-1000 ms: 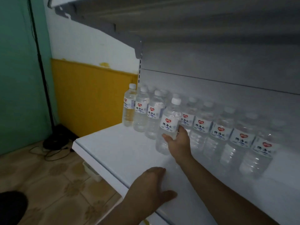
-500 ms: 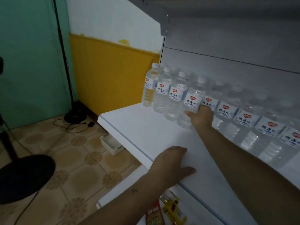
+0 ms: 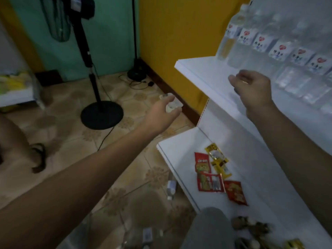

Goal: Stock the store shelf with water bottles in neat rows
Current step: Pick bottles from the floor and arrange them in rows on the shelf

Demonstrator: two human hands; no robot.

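The clear plastic water bottles with white heart-logo labels [image 3: 280,49] stand in a row at the far right, along the back of the white upper shelf [image 3: 201,72]. The right hand [image 3: 255,90] hovers just in front of that row, fingers loosely curled, holding nothing and touching no bottle. The left hand [image 3: 161,114] hangs out over the tiled floor [image 3: 59,133], well left of the bottles, fingers relaxed and empty. Red and yellow snack packets [image 3: 213,175] lie on the lower shelf.
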